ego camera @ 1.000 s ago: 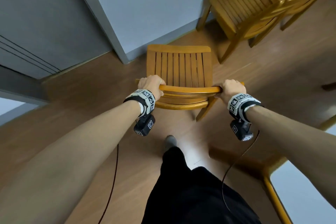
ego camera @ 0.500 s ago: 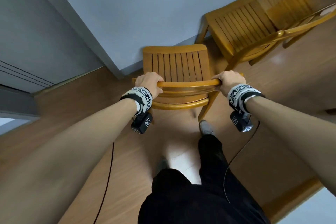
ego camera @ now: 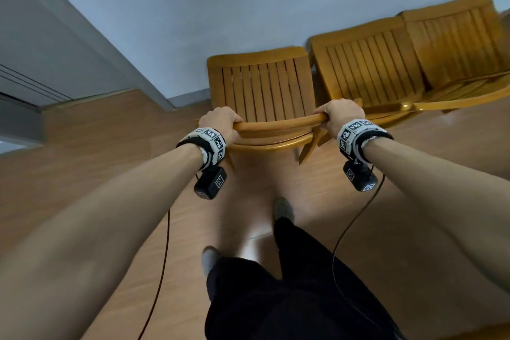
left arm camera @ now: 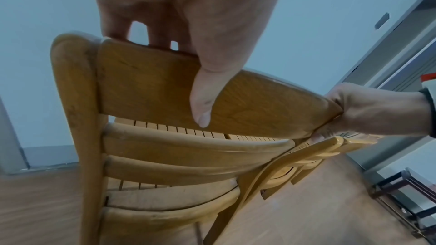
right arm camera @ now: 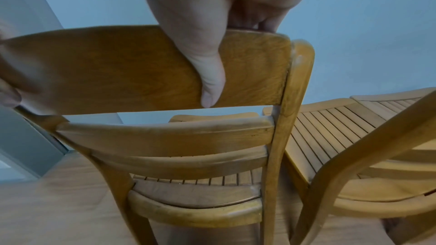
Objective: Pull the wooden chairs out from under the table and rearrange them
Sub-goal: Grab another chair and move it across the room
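Observation:
A wooden chair with a slatted seat stands in front of me, its seat front close to the pale wall. My left hand grips the left end of its top rail, thumb on the near face and fingers over the top. My right hand grips the right end of the same rail. Two more wooden chairs stand side by side against the wall just to the right, the nearer one almost touching the held chair.
A grey door frame runs down the wall at the left. Wooden floor lies on both sides. My legs in dark trousers stand behind the chair. A dark metal rack shows at the far right in the left wrist view.
The held chair has moved toward the wall and to the right, ending beside the other chairs. Both hands kept their grip on the top rail, and I stepped forward.

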Tool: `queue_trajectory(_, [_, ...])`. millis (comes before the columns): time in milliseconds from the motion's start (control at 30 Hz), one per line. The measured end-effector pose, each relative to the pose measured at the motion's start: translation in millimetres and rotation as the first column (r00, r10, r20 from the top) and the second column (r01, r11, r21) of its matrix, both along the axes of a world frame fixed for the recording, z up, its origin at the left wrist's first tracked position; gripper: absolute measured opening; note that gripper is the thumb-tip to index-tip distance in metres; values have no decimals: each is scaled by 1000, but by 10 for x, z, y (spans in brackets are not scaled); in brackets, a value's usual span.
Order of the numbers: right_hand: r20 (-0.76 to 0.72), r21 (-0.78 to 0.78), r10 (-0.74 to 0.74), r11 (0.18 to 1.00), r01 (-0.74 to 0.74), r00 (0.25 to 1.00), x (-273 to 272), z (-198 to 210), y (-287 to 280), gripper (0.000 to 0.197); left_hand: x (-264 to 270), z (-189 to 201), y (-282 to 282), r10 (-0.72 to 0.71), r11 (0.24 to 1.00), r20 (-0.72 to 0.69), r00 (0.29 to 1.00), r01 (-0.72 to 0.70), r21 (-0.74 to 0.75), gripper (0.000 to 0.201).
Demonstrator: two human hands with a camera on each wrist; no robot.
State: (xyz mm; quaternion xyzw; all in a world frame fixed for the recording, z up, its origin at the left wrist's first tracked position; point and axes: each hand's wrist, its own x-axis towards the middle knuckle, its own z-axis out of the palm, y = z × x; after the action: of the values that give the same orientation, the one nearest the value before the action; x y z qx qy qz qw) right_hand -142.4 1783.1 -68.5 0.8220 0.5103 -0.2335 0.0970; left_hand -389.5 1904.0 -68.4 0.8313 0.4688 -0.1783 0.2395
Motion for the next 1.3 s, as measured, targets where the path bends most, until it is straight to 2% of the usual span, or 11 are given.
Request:
queue_trajectory(200, [44, 52, 59, 997, -61, 997, 336, -129, -90, 29, 318, -159, -154, -3, 1000, -57, 998, 2, -21, 30])
queue_trajectory(400, [67, 107, 121, 986, -128, 990, 369, -251, -188, 28, 352, -280, -265, -7, 1000, -65, 998, 5, -30, 30])
queue_trajectory(533, [69, 85, 129, 987, -135, 989, 438, -306, -205, 28, 376, -341, -322, -5, 1000, -48, 999, 4, -19, 27])
queue_trajectory(633, [77, 79, 120, 989, -126, 990, 417, -420, -323, 29, 344, -452, -439, -13, 1000, -47, 999, 13, -5, 26])
queue_trajectory(800, [112, 122, 133, 982, -147, 985, 228, -650, -693, 27, 168, -708, -772, -11, 1000, -52, 999, 13, 23, 39])
queue_trajectory(900, [117, 110, 164, 978, -177, 979, 130, -670, -715, 20, 57, -760, -832, 27, 999, -12, 1000, -27, 23, 36])
queue_trajectory(1000, [136, 93, 127, 986, -140, 983, 64, -622, -737, 19, -2, -689, -843, 33, 999, 27, 999, -34, 15, 37])
queue_trajectory(1133, [109, 159, -29, 987, 11, 994, -115, -466, -972, 44, -167, -443, -888, 64, 997, 68, 996, -66, 34, 67])
queue_trajectory(1300, [-11, 132, -115, 985, 115, 993, -269, -151, -1126, 63, -328, -12, -834, 99, 993, 133, 986, -106, 46, 66])
